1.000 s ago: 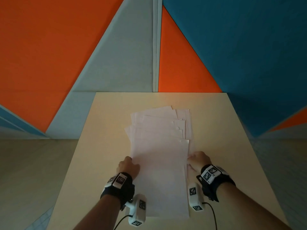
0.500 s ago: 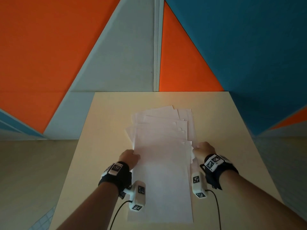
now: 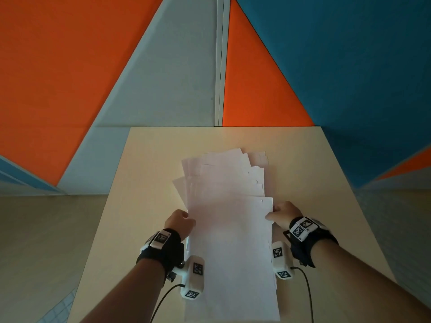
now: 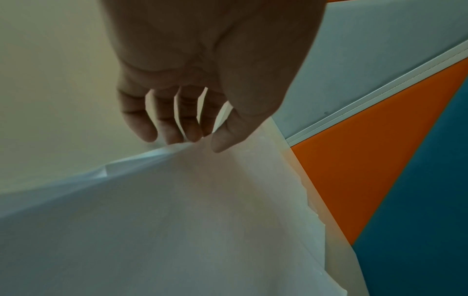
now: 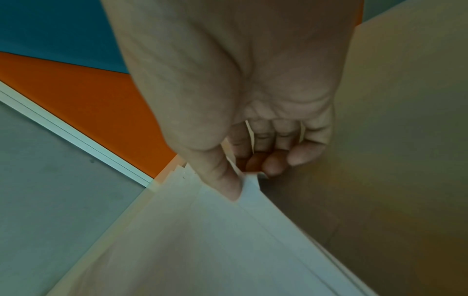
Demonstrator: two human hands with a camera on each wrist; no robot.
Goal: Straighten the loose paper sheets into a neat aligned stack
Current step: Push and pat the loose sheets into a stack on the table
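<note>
While both hands (image 3: 179,223) pinch the fanned sheets (image 3: 229,229), the table (image 3: 149,164) lies beneath.

My head camera looks forward and down over the pale beige tabletop (image 3: 149,159) toward the orange, grey and blue wall panels (image 3: 256,89). Each wrist camera sits close behind its hand, facing along the fingers — all three share the fanned white paper sheets (image 3: 228,206).

No readable text anywhere; only black-and-white coded marker squares on the wrist cameras (image 3: 192,278) and wristbands (image 3: 301,227).
</note>
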